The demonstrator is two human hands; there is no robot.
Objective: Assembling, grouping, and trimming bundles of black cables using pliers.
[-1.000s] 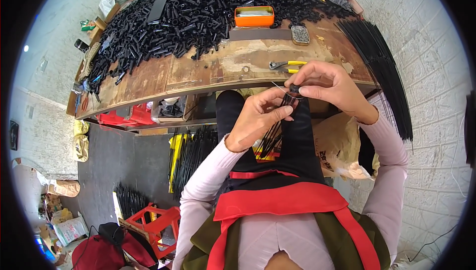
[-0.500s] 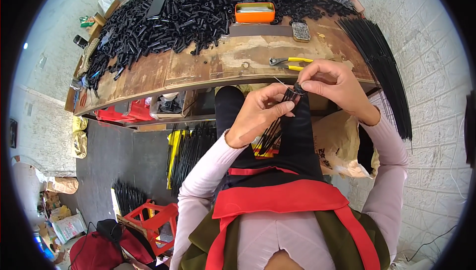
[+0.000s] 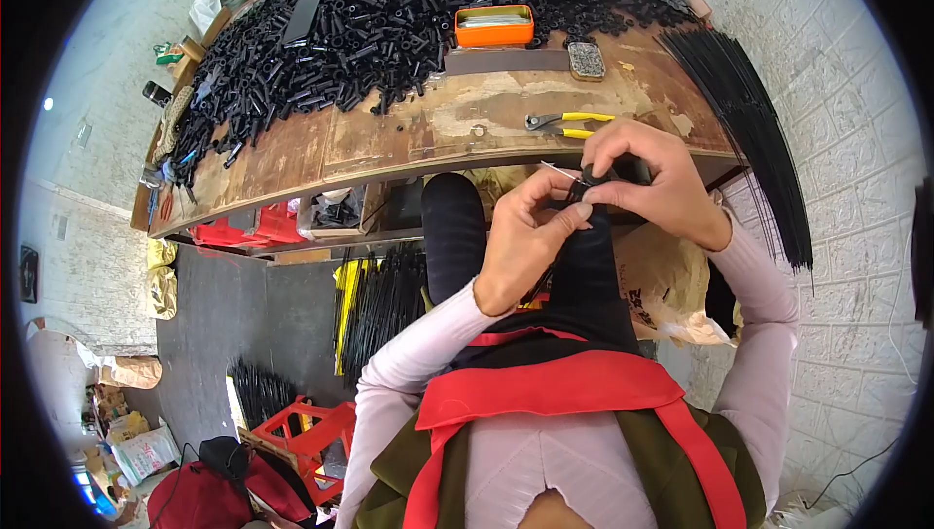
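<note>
Tabletop (image 3: 375,147), left to centre: covered by a heap of black tubular pieces (image 3: 321,57). An orange tin (image 3: 494,38) is set at the heap's near edge. By the left hand (image 3: 525,232), above the lap, a small black piece (image 3: 590,177) is pinched, thumb to fingers; its lower part is hidden. Yellow-handled pliers (image 3: 584,117) are laid just beyond. The piece's top is pinched by the right hand's (image 3: 662,179) grip. Far right, long black rods (image 3: 744,130) are laid over the tabletop's edge

Pliers (image 3: 576,117) beyond hands (image 3: 522,232) (image 3: 669,179), room leftward
</note>
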